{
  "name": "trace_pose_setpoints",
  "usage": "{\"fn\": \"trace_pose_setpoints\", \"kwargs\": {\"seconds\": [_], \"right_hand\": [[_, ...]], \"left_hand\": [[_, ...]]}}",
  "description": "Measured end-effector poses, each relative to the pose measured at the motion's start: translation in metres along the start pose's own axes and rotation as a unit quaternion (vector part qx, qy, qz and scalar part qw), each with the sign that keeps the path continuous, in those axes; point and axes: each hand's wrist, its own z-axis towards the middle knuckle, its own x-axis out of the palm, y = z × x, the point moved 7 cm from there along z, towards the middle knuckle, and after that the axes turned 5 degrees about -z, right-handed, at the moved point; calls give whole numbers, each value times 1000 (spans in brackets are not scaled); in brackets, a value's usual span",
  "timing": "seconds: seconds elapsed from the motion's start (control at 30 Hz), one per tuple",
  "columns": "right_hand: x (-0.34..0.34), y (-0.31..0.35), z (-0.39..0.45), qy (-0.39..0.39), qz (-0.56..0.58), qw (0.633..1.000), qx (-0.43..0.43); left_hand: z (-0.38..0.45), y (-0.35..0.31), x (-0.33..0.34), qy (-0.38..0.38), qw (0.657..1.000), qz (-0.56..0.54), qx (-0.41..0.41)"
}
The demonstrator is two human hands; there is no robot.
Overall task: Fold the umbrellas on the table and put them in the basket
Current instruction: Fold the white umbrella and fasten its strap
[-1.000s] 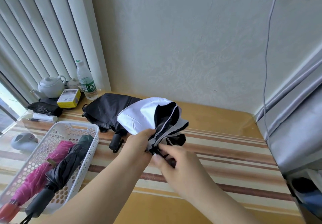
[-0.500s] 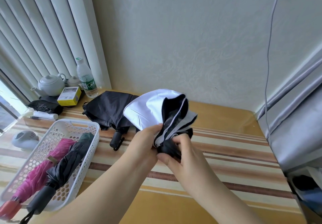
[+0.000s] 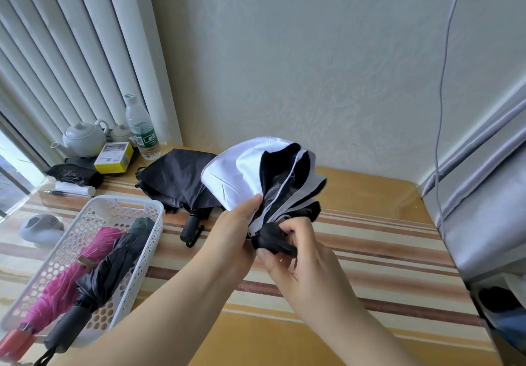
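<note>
I hold a white-and-black umbrella [image 3: 244,172] above the striped table [image 3: 370,251], its loose canopy fanned out away from me. My left hand [image 3: 233,231] pinches the white fabric near the folds. My right hand [image 3: 299,254] grips the umbrella's black handle end. A loose black umbrella [image 3: 176,177] lies on the table behind, with its handle pointing toward me. The white perforated basket [image 3: 125,209] at the left holds a folded pink umbrella [image 3: 71,277] and a folded dark umbrella [image 3: 113,266].
At the back left stand a white teapot [image 3: 84,137], a water bottle [image 3: 141,129], a yellow box [image 3: 113,157] and a black pouch [image 3: 71,173]. A small white device [image 3: 39,227] lies left of the basket. Grey fabric-covered furniture [image 3: 489,209] borders the table's right.
The white-and-black umbrella rose slightly and shifted right. My right hand closed around the black handle end, and the canopy fanned out wider.
</note>
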Motion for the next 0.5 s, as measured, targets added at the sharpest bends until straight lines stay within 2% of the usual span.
{"fn": "trace_pose_setpoints", "kwargs": {"seconds": [0.1, 0.37, 0.5], "right_hand": [[0, 0, 2, -14, 20, 1000, 9], [-18, 5, 0, -101, -30, 992, -65], [-23, -1, -7, -118, 25, 992, -47]], "left_hand": [[-1, 1, 1, -2, 1000, 15, 17], [-4, -4, 9, -3, 1000, -2, 22], [-3, -9, 8, -20, 999, -20, 38]]}}
